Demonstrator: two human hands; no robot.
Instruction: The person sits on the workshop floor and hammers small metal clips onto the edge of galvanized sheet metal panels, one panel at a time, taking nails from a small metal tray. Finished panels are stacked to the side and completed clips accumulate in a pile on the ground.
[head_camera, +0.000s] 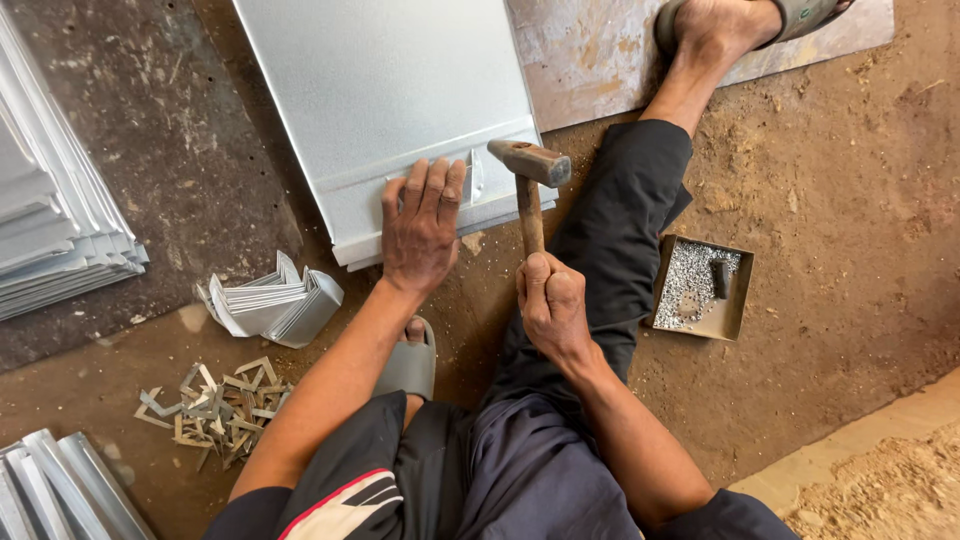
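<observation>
My left hand (420, 225) lies flat, fingers spread, on the near edge of a large galvanised metal sheet (390, 90) on the ground. Under its fingertips is a small folded metal bracket (473, 178) on the sheet's raised seam. My right hand (550, 305) grips the wooden handle of a hammer (530, 190). The rusty hammer head hovers just right of the bracket, at the sheet's near right corner. I sit on the dirt floor with one leg stretched out to the right of the sheet.
A small open tray (735, 310) of tiny rivets sits on the dirt right of my leg. Folded metal brackets (275, 300) and scrap offcuts (215, 410) lie at left. Stacks of metal sheets (50, 230) lie at far left and at the bottom-left corner, metal profiles (60, 495). A rusty plate (600, 50) lies beyond.
</observation>
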